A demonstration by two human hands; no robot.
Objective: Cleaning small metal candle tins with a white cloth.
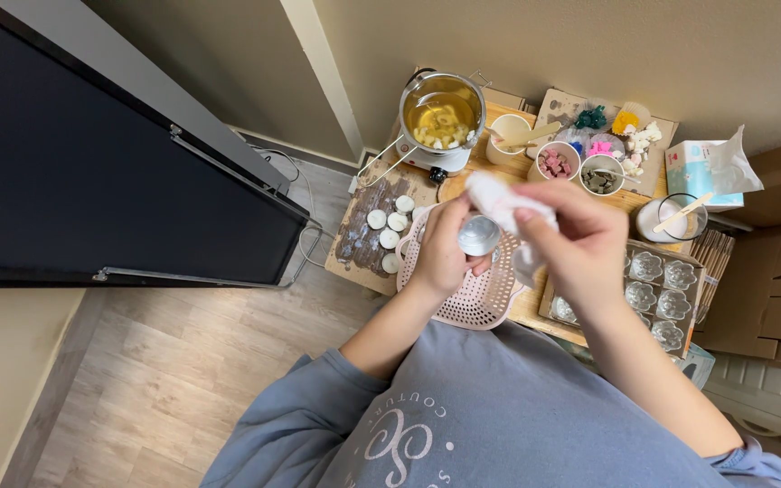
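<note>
My left hand (440, 253) grips a small round silver metal tin (479, 236), its shiny base turned toward me. My right hand (580, 239) pinches a crumpled white tissue (497, 201) and presses it against the tin's upper edge. Both hands hover above a pink perforated plastic basket (476, 303) that rests on the low wooden table (535, 307).
A steel pot of yellow liquid with pale chunks (441, 113) sits on a small heater at the back. Several white discs (389, 226) lie on a wooden board. Small bowls of coloured bits (557, 163), a tissue box (693, 172), a tray of clear glass cups (662, 289), cardboard boxes (770, 271) and a dark screen (92, 181) surround.
</note>
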